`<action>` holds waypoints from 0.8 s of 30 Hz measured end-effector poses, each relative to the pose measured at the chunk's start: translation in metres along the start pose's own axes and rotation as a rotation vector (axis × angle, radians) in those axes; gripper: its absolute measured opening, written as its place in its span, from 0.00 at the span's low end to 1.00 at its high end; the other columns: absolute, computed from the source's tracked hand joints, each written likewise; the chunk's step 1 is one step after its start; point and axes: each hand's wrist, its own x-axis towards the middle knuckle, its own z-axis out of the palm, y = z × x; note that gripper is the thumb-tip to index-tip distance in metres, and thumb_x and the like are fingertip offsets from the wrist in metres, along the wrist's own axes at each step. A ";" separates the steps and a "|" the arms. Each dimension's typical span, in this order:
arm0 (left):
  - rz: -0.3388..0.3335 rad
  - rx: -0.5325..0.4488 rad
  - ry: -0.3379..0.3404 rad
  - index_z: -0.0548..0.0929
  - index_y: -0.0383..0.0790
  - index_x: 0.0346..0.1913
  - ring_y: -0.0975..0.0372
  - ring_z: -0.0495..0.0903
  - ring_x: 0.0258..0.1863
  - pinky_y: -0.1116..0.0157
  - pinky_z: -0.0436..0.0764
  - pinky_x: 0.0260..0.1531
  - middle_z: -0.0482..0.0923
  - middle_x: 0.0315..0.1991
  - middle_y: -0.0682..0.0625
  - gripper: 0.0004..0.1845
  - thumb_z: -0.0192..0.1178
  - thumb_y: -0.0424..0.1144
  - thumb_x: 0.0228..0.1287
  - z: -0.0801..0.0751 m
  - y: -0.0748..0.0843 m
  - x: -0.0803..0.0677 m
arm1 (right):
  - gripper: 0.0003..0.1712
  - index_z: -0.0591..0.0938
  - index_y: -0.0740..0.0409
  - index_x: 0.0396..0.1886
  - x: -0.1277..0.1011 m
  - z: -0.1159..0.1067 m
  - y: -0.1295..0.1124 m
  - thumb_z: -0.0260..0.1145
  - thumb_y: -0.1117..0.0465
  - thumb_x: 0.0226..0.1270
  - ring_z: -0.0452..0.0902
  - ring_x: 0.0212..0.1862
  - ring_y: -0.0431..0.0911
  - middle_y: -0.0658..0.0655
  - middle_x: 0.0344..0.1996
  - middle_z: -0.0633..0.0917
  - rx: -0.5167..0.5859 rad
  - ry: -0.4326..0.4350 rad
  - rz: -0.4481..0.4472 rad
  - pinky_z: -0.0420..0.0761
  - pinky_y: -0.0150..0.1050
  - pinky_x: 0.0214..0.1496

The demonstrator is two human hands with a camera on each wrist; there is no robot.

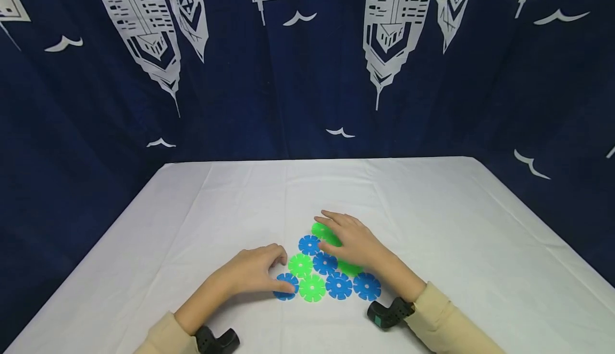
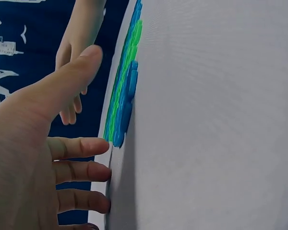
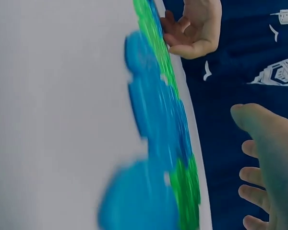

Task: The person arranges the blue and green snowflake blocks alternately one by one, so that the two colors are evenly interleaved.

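Flat notched plastic discs, blue and green, lie together in a triangle on the white cloth. Along the near row are a blue disc at the left corner, a green disc, a middle blue disc and a right-corner blue disc. My left hand is at the left corner, fingers apart and loosely bent, thumb over part of that blue disc; contact is unclear. Over the far right side, my right hand spreads its fingers, partly hiding the top green disc. Neither hand grips anything.
The white-covered table extends around the discs. Behind it hangs a dark blue curtain with white building and bird prints. Black wrist cameras, one by the left sleeve and one by the right sleeve, sit low over the cloth.
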 end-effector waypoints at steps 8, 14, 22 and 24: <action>0.052 0.002 -0.077 0.70 0.54 0.35 0.69 0.67 0.28 0.69 0.66 0.27 0.67 0.30 0.64 0.29 0.62 0.71 0.36 0.001 0.000 -0.002 | 0.32 0.68 0.46 0.63 0.012 0.018 -0.007 0.57 0.42 0.59 0.64 0.65 0.53 0.55 0.64 0.69 0.001 -0.052 -0.025 0.62 0.53 0.64; 0.059 0.000 -0.072 0.70 0.53 0.34 0.70 0.67 0.29 0.69 0.66 0.27 0.67 0.31 0.64 0.28 0.64 0.67 0.37 0.001 0.001 -0.002 | 0.30 0.71 0.46 0.60 0.013 0.029 -0.004 0.56 0.41 0.60 0.63 0.65 0.53 0.55 0.63 0.69 0.019 -0.078 -0.029 0.62 0.55 0.63; 0.038 -0.028 -0.071 0.72 0.52 0.35 0.70 0.66 0.29 0.68 0.65 0.28 0.67 0.31 0.63 0.27 0.66 0.65 0.37 0.001 0.000 -0.003 | 0.27 0.75 0.46 0.55 0.011 0.033 -0.003 0.57 0.41 0.59 0.65 0.64 0.50 0.53 0.59 0.73 0.011 -0.050 -0.032 0.63 0.54 0.61; 0.035 -0.040 -0.069 0.72 0.52 0.36 0.70 0.66 0.30 0.68 0.66 0.29 0.67 0.31 0.63 0.27 0.66 0.64 0.37 0.000 0.000 -0.003 | 0.26 0.75 0.46 0.54 0.011 0.032 -0.004 0.57 0.41 0.59 0.65 0.63 0.50 0.52 0.58 0.74 0.008 -0.049 -0.031 0.63 0.53 0.61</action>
